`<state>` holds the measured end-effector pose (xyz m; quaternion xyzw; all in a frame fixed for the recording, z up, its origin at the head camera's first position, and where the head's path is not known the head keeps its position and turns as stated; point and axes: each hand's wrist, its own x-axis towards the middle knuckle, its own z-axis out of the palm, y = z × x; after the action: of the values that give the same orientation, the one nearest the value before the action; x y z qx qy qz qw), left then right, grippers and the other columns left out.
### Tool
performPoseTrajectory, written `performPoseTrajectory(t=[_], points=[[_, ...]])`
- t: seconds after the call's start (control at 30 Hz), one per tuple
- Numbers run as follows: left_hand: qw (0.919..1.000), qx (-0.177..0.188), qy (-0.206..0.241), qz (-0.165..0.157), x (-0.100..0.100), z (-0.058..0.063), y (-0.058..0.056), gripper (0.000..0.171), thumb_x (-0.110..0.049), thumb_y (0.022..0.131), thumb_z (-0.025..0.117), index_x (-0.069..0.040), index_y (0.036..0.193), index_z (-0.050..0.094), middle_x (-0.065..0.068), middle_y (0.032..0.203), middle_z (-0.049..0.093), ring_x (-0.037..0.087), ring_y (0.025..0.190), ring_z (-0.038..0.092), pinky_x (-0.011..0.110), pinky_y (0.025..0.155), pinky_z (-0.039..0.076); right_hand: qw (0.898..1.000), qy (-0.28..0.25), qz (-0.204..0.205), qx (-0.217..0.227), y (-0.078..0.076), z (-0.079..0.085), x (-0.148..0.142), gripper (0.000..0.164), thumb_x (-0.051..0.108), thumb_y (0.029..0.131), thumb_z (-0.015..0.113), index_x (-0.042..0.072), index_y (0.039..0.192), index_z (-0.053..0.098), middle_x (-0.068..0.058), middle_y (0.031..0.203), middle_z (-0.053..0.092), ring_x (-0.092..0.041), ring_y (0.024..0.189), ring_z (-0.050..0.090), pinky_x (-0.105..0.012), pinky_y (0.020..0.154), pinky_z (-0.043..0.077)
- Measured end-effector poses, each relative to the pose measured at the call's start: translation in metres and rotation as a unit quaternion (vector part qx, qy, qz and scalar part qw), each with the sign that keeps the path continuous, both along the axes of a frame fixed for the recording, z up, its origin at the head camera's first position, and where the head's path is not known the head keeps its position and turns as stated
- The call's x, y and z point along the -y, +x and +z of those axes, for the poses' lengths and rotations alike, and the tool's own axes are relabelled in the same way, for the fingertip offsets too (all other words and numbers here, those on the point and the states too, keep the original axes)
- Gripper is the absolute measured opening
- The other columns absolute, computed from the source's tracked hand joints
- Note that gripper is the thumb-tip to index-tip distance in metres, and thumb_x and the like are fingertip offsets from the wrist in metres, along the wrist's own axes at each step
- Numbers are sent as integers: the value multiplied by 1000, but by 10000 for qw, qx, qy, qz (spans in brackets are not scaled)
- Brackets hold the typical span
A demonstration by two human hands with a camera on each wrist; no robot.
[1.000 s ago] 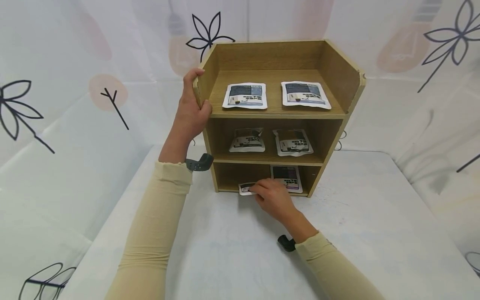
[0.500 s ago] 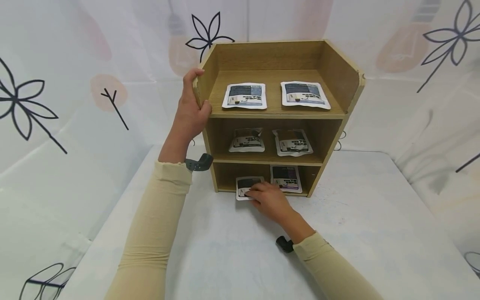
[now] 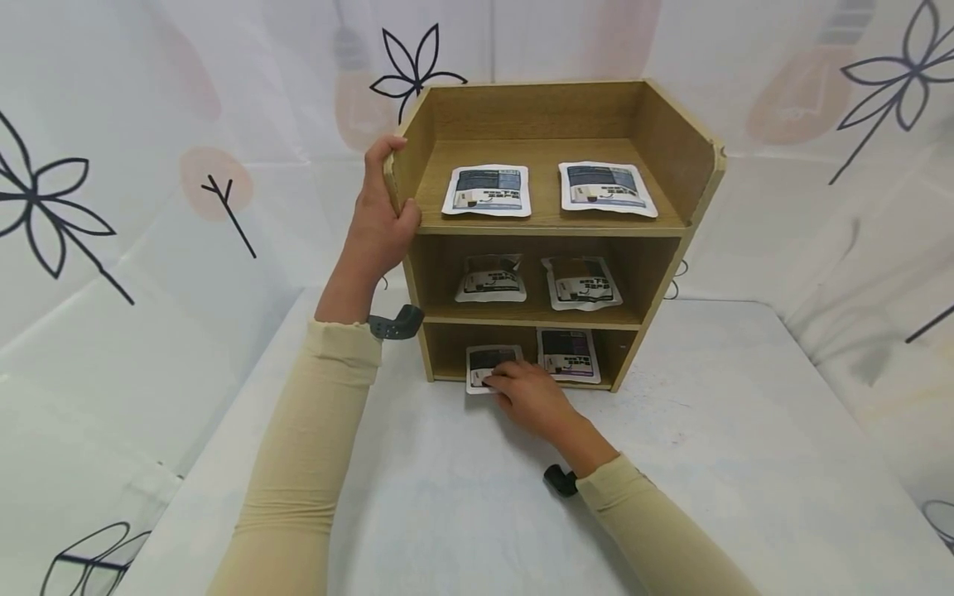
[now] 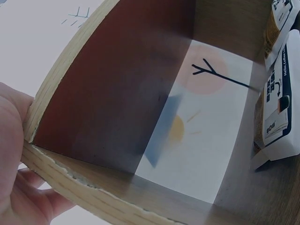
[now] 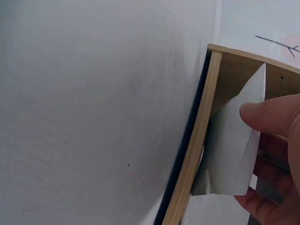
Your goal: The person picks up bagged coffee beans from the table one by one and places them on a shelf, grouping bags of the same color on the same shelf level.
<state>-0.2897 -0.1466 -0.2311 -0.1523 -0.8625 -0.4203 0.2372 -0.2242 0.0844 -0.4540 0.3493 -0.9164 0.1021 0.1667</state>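
Note:
My left hand [image 3: 382, 211] grips the left side panel of a small wooden shelf unit [image 3: 551, 230], thumb in front and fingers behind the edge. My right hand [image 3: 532, 399] pinches the right edge of a flat white coffee sachet [image 3: 483, 364] at the left front of the bottom tier. The sachet leans with its printed face up and its lower edge overlaps the shelf's front board. In the right wrist view, my thumb lies on the sachet's [image 5: 229, 145] pale plain side, with fingers behind. Another sachet [image 3: 569, 352] stands just right of it, partly hidden by my hand.
Two sachets lie on the top tier, one left [image 3: 488, 190] and one right [image 3: 607, 189]. The middle tier bears two plumper packets, left [image 3: 490, 280] and right [image 3: 583, 283]. A white-covered table [image 3: 462, 497] supports the unit; a patterned white curtain [image 3: 283, 74] hangs behind.
The sachet in my right hand has tipped so more of its printed face shows, then shifted slightly back toward the bottom tier. My right hand moved slightly left; my left hand stayed put.

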Motion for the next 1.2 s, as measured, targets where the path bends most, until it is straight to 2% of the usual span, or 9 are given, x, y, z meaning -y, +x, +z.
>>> performPoseTrajectory(t=[0.3, 0.63, 0.97, 1.2], points=[[10000, -20, 26, -12, 0, -1, 0, 65, -6, 92, 46, -36, 142, 18, 6, 146, 31, 28, 121, 45, 42, 93, 48, 9998, -48, -89, 179, -9, -3, 7, 24, 11, 88, 67, 16, 111, 72, -2, 112, 69, -24, 106, 64, -39, 90, 51], [10000, -34, 19, 8, 0, -1, 0, 64, -6, 92, 46, -36, 142, 18, 6, 147, 31, 28, 122, 45, 42, 95, 48, 9991, -395, -47, 118, -19, -3, 11, 19, 2, 82, 69, 13, 98, 72, -1, 96, 72, -23, 90, 67, -38, 80, 53], [10000, -23, -21, 53, 0, -1, -1, 64, -8, 92, 46, -37, 142, 17, 5, 147, 30, 27, 123, 44, 42, 96, 48, 9993, -342, -128, 58, -25, -3, 13, 21, 4, 84, 68, 14, 102, 71, -2, 99, 72, -24, 92, 67, -38, 77, 54], [10000, -8, -4, 55, 0, -1, -1, 65, -7, 92, 46, -37, 142, 18, 6, 147, 31, 27, 122, 45, 42, 95, 48, 9992, -272, -225, 184, -31, -3, 15, 22, 5, 86, 67, 13, 106, 71, -4, 103, 72, -25, 95, 67, -38, 77, 54]])
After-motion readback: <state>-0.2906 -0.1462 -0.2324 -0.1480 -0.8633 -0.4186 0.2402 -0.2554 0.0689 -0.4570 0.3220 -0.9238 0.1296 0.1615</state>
